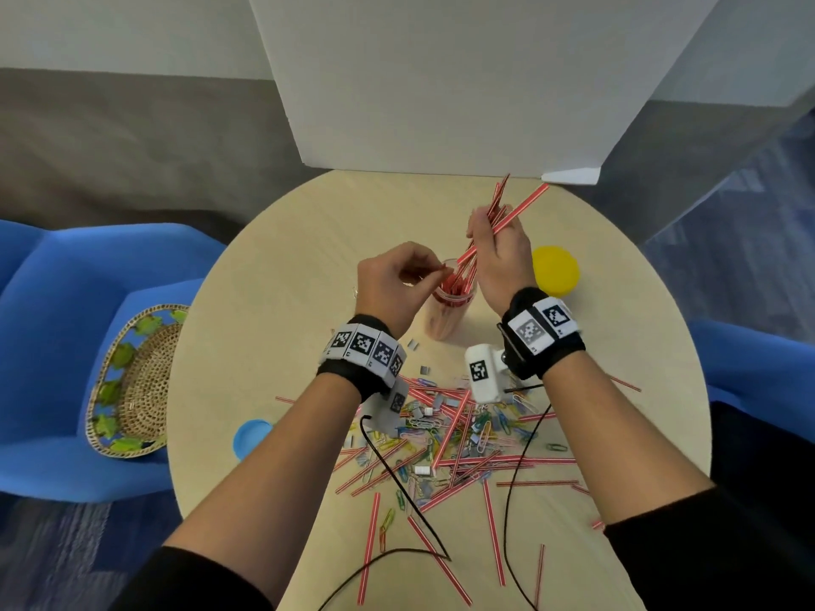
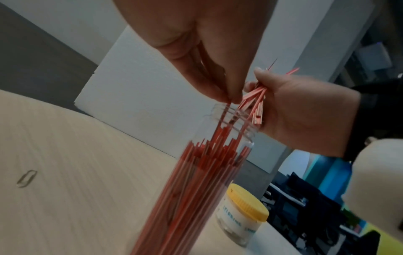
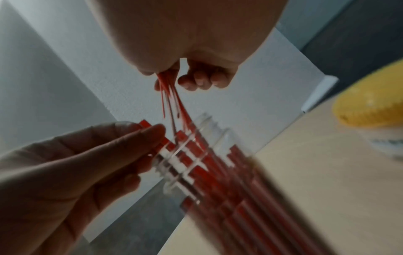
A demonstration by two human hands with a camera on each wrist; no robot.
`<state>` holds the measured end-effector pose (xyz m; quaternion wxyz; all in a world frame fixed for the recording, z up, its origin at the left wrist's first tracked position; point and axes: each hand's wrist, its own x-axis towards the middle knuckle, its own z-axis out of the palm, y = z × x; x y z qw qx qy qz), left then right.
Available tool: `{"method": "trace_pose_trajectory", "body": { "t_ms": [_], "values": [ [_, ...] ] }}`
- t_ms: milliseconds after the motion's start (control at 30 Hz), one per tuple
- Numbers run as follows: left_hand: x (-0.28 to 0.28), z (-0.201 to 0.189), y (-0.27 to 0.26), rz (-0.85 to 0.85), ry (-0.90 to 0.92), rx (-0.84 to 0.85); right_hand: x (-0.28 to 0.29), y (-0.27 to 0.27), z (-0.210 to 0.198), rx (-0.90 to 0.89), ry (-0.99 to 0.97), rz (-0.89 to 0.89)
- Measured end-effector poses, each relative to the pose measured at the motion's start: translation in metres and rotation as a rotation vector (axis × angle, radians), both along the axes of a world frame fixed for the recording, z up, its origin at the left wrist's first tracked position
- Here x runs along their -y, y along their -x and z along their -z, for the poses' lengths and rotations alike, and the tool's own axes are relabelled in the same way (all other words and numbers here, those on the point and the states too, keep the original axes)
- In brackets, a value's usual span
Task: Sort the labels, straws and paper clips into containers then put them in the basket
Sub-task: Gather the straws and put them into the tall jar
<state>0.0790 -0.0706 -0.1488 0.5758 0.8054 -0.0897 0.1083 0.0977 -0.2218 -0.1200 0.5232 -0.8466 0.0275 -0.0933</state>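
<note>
Right hand is closed round a bundle of red-and-white straws, thumb and fingers curled tight, bundle slanted with its lower ends pointing into the mouth of the clear jar. Upper ends fan out above the fist. Left hand sits at the jar's rim, thumb and forefinger pressed together on the top of a single straw; other fingers loosely bent, not touching the jar as far as the right wrist view shows. Jar stands upright near table centre, already well filled with straws. Yellow-lidded jar just right of the right hand, lid on. Mixed pile of loose straws, paper clips and small labels lies on the near half of the table, under the wrists. Blue lid near the left edge. Woven basket rests on the blue chair, off the table to the left.
</note>
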Motion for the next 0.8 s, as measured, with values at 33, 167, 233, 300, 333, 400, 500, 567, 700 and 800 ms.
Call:
{"method": "trace_pose_trajectory", "body": {
  "t_ms": [33, 167, 233, 300, 333, 400, 500, 567, 700, 800],
  "values": [
    [0.0, 0.001, 0.0, 0.008, -0.036, 0.029, 0.003, 0.001, 0.0, 0.028, 0.054, -0.034],
    [-0.001, 0.0, -0.002, 0.033, -0.15, 0.097, 0.015, 0.003, -0.008, 0.106, 0.169, -0.095],
    [-0.004, 0.001, -0.003, -0.029, -0.139, 0.119, 0.019, 0.003, -0.015, 0.117, 0.176, -0.087],
    [-0.012, 0.01, -0.002, -0.131, -0.1, 0.07, 0.02, 0.002, -0.021, 0.073, 0.187, -0.101],
    [-0.018, 0.018, -0.002, -0.182, -0.122, 0.005, 0.021, 0.001, -0.024, 0.025, 0.215, -0.131],
    [-0.034, 0.042, -0.001, -0.226, -0.31, -0.233, 0.022, -0.002, -0.029, -0.061, 0.33, -0.213],
    [-0.061, 0.074, 0.009, -0.141, -0.77, -0.733, 0.024, -0.005, -0.035, -0.141, 0.412, -0.299],
    [-0.075, 0.085, 0.018, -0.088, -0.883, -0.897, 0.025, -0.005, -0.037, -0.149, 0.429, -0.323],
    [-0.087, 0.095, 0.027, -0.082, -0.92, -0.826, 0.016, -0.005, -0.041, -0.188, 0.569, -0.362],
    [-0.085, 0.093, 0.025, -0.051, -0.958, -0.826, 0.006, -0.006, -0.037, -0.26, 0.699, -0.415]
  ]
}}
